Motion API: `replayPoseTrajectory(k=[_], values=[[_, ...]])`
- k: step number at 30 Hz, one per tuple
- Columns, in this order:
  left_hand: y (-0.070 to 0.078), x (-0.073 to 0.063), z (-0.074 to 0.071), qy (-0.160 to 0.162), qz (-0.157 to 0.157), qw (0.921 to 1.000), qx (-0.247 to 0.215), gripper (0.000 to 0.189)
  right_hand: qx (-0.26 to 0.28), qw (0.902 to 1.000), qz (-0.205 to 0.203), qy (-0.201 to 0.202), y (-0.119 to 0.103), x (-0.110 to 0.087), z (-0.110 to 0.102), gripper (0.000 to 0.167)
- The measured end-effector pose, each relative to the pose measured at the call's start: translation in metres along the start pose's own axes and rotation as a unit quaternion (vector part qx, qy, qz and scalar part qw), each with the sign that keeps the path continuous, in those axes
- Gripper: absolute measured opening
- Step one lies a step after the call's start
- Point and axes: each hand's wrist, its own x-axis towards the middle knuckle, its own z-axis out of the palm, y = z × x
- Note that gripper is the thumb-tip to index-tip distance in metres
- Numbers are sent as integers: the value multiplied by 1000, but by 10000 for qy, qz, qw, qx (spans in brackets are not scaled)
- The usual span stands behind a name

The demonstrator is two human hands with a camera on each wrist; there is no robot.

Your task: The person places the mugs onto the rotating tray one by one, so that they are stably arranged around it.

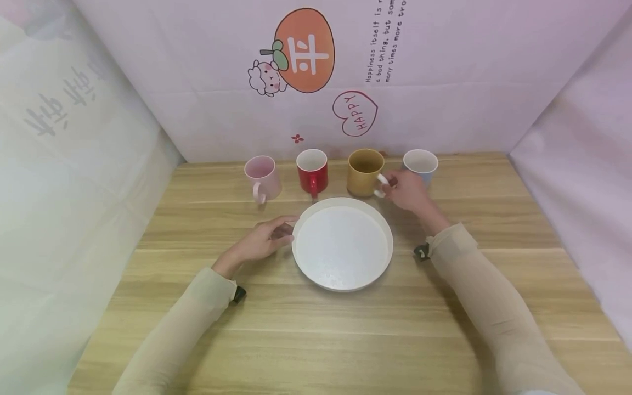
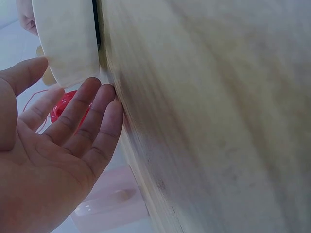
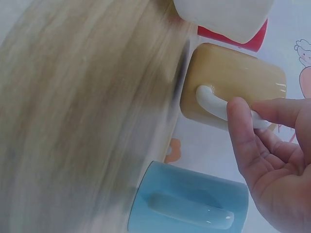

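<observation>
In the head view my right hand (image 1: 410, 192) pinches the white handle of a mustard-yellow mug (image 1: 361, 182) between thumb and fingers. The right wrist view shows this grip on the handle (image 3: 212, 103) up close. Whether the mug's base touches the table cannot be told. My left hand (image 1: 261, 240) is at the left rim of a round white tray (image 1: 343, 247), fingers loosely extended; contact with the rim is unclear. Nothing lies on the tray. A light blue mug (image 3: 187, 199) with a white inside stands beside my right hand, partly hidden by it in the head view.
Left of the yellow mug, along the back of the wooden table (image 1: 316, 340), stand a red mug (image 1: 321, 178) and a pink mug (image 1: 269, 184), handles toward the front. A printed white cloth (image 1: 207, 99) hangs behind them, with more cloth at both sides.
</observation>
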Motion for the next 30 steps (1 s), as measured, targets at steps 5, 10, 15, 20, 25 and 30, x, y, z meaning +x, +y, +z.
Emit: replayPoseTrajectory(k=[5,10,15,20,25,30], values=[[2,0,0,0,46,10000,-31,51,21,9998,-157,94,-3,-5,-3,11],[2,-1,0,-3,73,10000,-43,51,99,9997,-187,105,-6,-10,-7,13],[1,-2,0,-26,55,9998,169,52,119,9998,-144,72,-9,-16,-10,19],[1,-2,0,-43,16,9998,212,52,134,9995,-219,156,-11,-19,-13,18],[1,-2,0,-49,-59,9998,205,52,230,9993,-241,182,-14,-23,-16,16],[1,-3,-1,-56,-60,9998,176,52,87,9994,-272,214,-18,-26,-20,16]])
